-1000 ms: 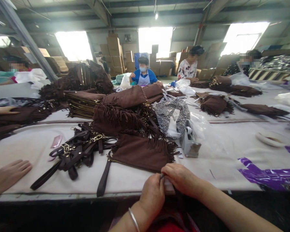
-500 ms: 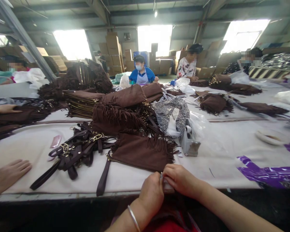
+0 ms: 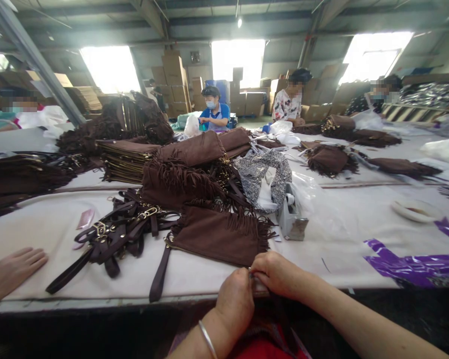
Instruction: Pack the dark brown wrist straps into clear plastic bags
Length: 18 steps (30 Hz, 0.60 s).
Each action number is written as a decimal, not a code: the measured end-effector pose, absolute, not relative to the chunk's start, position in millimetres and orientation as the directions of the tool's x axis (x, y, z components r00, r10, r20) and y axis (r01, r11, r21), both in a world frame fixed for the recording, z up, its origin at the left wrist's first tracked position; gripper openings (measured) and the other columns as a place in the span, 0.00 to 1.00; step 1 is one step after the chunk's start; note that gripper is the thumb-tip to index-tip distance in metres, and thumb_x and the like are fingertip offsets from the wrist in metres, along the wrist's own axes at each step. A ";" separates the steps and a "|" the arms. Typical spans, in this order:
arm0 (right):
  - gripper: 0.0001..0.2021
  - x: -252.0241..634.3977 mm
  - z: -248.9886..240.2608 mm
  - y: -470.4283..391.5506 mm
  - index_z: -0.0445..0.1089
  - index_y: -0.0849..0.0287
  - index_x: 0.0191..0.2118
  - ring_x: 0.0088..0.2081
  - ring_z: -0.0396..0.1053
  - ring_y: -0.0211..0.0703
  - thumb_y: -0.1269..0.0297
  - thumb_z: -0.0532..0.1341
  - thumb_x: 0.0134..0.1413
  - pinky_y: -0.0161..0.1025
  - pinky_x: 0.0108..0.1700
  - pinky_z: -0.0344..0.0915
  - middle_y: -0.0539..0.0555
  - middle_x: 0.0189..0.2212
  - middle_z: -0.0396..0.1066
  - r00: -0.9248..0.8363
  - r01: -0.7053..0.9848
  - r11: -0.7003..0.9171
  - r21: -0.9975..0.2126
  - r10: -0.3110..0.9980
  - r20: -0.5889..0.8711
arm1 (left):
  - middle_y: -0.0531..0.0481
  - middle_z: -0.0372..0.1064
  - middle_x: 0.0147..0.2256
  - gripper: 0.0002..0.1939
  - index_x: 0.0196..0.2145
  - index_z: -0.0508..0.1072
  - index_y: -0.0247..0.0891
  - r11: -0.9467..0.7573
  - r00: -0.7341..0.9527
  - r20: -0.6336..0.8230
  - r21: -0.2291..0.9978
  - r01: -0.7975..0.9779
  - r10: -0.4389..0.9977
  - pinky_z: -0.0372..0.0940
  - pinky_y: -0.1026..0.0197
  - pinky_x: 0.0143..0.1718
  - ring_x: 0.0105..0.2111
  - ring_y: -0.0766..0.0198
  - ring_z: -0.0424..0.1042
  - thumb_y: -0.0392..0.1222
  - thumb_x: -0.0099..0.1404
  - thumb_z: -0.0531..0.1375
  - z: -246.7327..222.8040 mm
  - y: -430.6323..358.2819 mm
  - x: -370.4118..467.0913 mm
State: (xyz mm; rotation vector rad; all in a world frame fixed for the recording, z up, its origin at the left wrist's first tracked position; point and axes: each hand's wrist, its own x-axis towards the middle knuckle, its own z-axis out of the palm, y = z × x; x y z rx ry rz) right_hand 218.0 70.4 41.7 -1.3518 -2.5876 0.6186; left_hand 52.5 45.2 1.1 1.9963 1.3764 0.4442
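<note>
My left hand [image 3: 236, 298] and my right hand [image 3: 276, 271] meet at the table's front edge, fingers pinched together around something small, mostly hidden between them. A dark strap seems to hang below my right hand. Just beyond them lies a brown fringed pouch [image 3: 219, 237] with a wrist strap [image 3: 160, 274] at its left corner. Dark straps with gold buckles [image 3: 115, 232] are heaped to the left. Behind the pouch are stacked brown fringed pouches [image 3: 190, 149].
Another person's hand [image 3: 18, 269] rests flat on the table's left. A pink comb [image 3: 85, 219], a tape dispenser [image 3: 294, 219], a white ring [image 3: 415, 211] and purple plastic [image 3: 407, 264] lie around. Several people sit across the table.
My hands stay together with only a slight shift of the fingers. The person in blue across the table has turned and moved their arms. At the far left, another person's hand has moved mostly out of view.
</note>
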 end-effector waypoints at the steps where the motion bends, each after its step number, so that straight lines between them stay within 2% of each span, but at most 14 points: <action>1: 0.09 217.7 39.2 68.4 0.74 0.61 0.30 0.33 0.71 0.42 0.74 0.56 0.54 0.35 0.37 0.63 0.55 0.30 0.75 -0.569 0.757 0.509 -0.410 0.822 -0.030 | 0.39 0.73 0.33 0.15 0.36 0.72 0.36 -0.222 0.395 -0.099 0.692 0.687 0.914 0.60 0.57 0.36 0.34 0.55 0.71 0.40 0.67 0.46 2.3 46.1 52.0; 6: 0.06 218.9 21.7 57.1 0.68 0.61 0.30 0.32 0.65 0.43 0.71 0.56 0.56 0.38 0.35 0.59 0.55 0.30 0.69 -0.582 0.770 0.593 -0.235 0.804 0.122 | 0.41 0.72 0.31 0.17 0.30 0.71 0.35 -0.150 0.401 -0.154 0.761 0.631 0.903 0.58 0.57 0.34 0.31 0.58 0.68 0.43 0.67 0.46 13.5 54.9 49.0; 7: 0.05 219.5 18.6 55.1 0.67 0.60 0.30 0.32 0.64 0.43 0.72 0.56 0.56 0.39 0.35 0.58 0.54 0.30 0.69 -0.591 0.765 0.610 -0.206 0.793 0.150 | 0.44 0.71 0.29 0.17 0.28 0.70 0.36 -0.082 0.400 -0.208 0.797 0.598 0.893 0.58 0.58 0.32 0.29 0.60 0.66 0.44 0.67 0.47 16.3 57.2 48.2; 9: 0.05 221.0 14.4 52.1 0.65 0.59 0.30 0.32 0.62 0.43 0.72 0.56 0.57 0.40 0.36 0.57 0.53 0.30 0.67 -0.604 0.753 0.633 -0.182 0.774 0.193 | 0.51 0.63 0.22 0.16 0.25 0.66 0.37 0.189 0.410 -0.417 0.851 0.491 0.811 0.54 0.62 0.24 0.22 0.66 0.60 0.47 0.65 0.49 21.3 62.2 45.9; 11: 0.06 222.6 13.2 50.7 0.65 0.59 0.31 0.33 0.61 0.43 0.71 0.55 0.59 0.40 0.36 0.55 0.53 0.30 0.66 -0.611 0.737 0.648 -0.190 0.760 0.221 | 0.58 0.53 0.18 0.13 0.24 0.62 0.38 0.534 0.464 -0.630 0.776 0.336 0.622 0.45 0.66 0.17 0.15 0.72 0.49 0.48 0.62 0.51 24.2 67.6 42.5; 13: 0.07 224.3 14.4 50.9 0.64 0.59 0.31 0.33 0.60 0.43 0.70 0.53 0.61 0.40 0.36 0.55 0.53 0.30 0.66 -0.624 0.719 0.666 -0.198 0.744 0.239 | 0.62 0.46 0.17 0.12 0.23 0.59 0.39 0.783 0.578 -0.706 0.597 0.175 0.409 0.36 0.69 0.15 0.13 0.75 0.40 0.47 0.60 0.53 24.4 72.9 38.6; 16: 0.09 226.5 17.7 52.4 0.64 0.59 0.31 0.33 0.59 0.43 0.68 0.52 0.63 0.41 0.37 0.55 0.53 0.30 0.66 -0.656 0.689 0.702 -0.180 0.710 0.255 | 0.63 0.40 0.18 0.10 0.25 0.60 0.37 0.917 0.713 -0.653 0.398 0.037 0.255 0.31 0.71 0.14 0.14 0.76 0.35 0.45 0.59 0.53 20.8 77.1 35.8; 18: 0.09 227.0 18.8 52.2 0.65 0.59 0.31 0.32 0.59 0.43 0.66 0.52 0.63 0.42 0.36 0.55 0.53 0.30 0.66 -0.680 0.671 0.726 -0.152 0.684 0.264 | 0.64 0.41 0.18 0.11 0.26 0.61 0.37 0.914 0.708 -0.650 0.406 0.015 0.278 0.30 0.72 0.14 0.14 0.77 0.36 0.46 0.59 0.55 18.0 75.1 38.1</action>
